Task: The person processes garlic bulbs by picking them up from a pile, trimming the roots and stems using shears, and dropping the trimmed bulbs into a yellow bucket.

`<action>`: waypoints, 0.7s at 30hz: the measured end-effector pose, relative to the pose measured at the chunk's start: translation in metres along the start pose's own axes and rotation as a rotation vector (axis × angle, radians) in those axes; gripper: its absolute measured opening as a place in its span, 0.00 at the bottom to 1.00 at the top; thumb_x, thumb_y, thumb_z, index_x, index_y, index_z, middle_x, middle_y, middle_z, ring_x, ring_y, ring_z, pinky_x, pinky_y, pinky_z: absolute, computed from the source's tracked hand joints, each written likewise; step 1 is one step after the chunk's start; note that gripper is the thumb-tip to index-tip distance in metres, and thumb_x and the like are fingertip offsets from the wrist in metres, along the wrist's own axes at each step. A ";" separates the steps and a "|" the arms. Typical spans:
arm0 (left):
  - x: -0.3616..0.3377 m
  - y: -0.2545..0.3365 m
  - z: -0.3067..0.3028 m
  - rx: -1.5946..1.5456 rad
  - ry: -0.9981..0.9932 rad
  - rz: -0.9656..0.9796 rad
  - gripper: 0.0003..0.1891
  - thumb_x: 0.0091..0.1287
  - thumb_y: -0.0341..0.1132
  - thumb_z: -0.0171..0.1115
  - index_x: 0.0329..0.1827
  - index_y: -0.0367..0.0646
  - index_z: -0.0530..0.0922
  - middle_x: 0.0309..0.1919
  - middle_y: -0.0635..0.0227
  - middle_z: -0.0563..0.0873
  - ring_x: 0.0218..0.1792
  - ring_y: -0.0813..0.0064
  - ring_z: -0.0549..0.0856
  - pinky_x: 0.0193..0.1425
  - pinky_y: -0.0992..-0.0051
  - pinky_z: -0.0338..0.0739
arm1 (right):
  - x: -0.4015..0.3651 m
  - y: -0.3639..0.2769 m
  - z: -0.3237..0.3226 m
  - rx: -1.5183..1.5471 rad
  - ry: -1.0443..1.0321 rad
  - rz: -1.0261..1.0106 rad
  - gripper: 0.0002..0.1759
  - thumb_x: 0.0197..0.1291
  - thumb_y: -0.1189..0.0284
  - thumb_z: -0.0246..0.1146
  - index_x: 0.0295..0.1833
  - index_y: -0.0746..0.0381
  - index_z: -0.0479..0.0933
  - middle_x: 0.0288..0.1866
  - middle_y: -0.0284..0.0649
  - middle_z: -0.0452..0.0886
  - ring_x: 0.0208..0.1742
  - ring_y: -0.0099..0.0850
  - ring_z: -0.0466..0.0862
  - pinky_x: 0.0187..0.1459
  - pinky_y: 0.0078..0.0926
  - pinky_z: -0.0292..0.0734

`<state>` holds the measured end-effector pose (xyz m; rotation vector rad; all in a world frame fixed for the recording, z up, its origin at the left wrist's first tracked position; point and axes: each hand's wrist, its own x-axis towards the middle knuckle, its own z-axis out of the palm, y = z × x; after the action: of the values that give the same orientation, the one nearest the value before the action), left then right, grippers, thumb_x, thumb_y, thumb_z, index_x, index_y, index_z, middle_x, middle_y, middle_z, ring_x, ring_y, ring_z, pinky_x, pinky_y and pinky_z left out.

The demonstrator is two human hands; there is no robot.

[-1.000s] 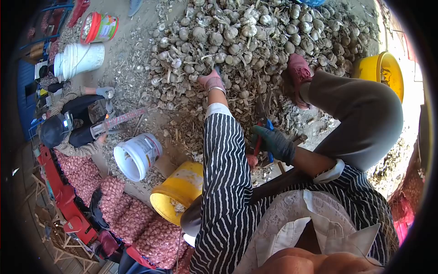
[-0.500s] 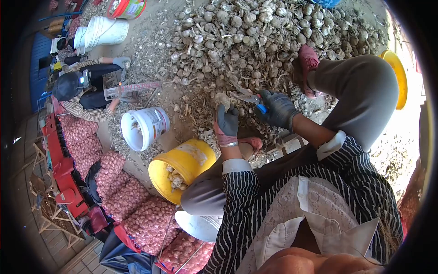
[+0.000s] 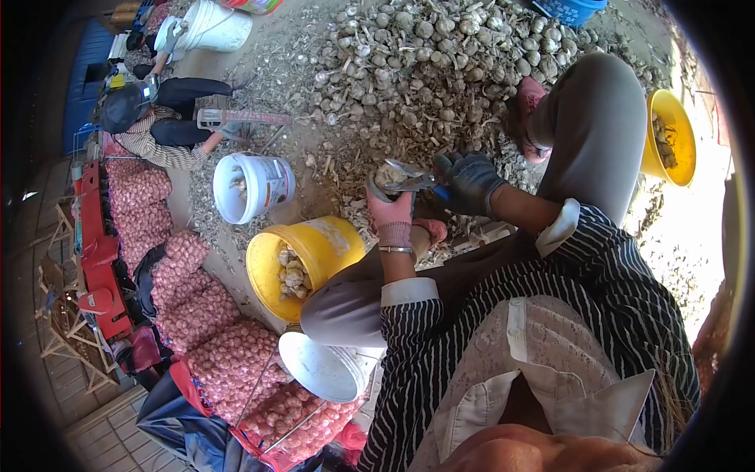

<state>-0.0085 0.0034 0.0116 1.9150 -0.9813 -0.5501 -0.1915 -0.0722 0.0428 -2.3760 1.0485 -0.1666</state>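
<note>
My left hand (image 3: 391, 208), in a pink and grey glove, is closed around a garlic bulb (image 3: 388, 175). Gloved in dark grey, my right hand (image 3: 470, 185) grips blue-handled shears (image 3: 417, 178). The metal blades lie at the bulb, on its right side. Both hands are in front of a large heap of garlic (image 3: 440, 71) with dry stalks. Left of my knee, a tilted yellow bucket (image 3: 330, 242) holds several bulbs (image 3: 292, 275).
A white bucket (image 3: 271, 187) and a white tub (image 3: 314, 368) stand at left, near filled garlic sacks (image 3: 228, 346). Another yellow bucket (image 3: 683, 141) is right of my knee, a blue one (image 3: 572, 11) at the top. A co-worker (image 3: 161, 126) sits upper left.
The shears' blades have moved left onto the bulb. My left hand has turned, showing more pink glove. The view has shifted, and the co-worker's arm now reaches to the white buckets.
</note>
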 end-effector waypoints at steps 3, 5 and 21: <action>-0.002 -0.002 0.000 0.053 0.002 0.006 0.35 0.44 0.35 0.77 0.57 0.39 0.73 0.50 0.58 0.83 0.51 0.67 0.83 0.57 0.69 0.76 | -0.003 0.000 0.012 0.086 -0.046 -0.008 0.30 0.53 0.49 0.63 0.47 0.65 0.73 0.33 0.51 0.81 0.37 0.48 0.83 0.39 0.44 0.75; -0.005 -0.005 -0.003 0.166 -0.041 -0.017 0.33 0.45 0.35 0.77 0.56 0.39 0.74 0.49 0.58 0.83 0.51 0.66 0.83 0.57 0.69 0.76 | -0.009 0.001 0.021 0.140 -0.095 0.017 0.30 0.53 0.48 0.63 0.46 0.65 0.74 0.31 0.51 0.81 0.37 0.48 0.83 0.38 0.45 0.76; -0.030 -0.010 0.030 -0.657 -0.466 -0.105 0.31 0.54 0.21 0.66 0.63 0.37 0.68 0.49 0.61 0.82 0.49 0.67 0.83 0.53 0.70 0.79 | 0.014 0.040 0.055 0.208 -0.480 0.401 0.20 0.64 0.55 0.56 0.44 0.61 0.79 0.37 0.49 0.83 0.39 0.42 0.85 0.43 0.38 0.79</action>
<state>-0.0430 0.0154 -0.0128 1.2700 -0.8367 -1.2480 -0.1906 -0.0821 -0.0260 -1.8424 1.1682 0.4010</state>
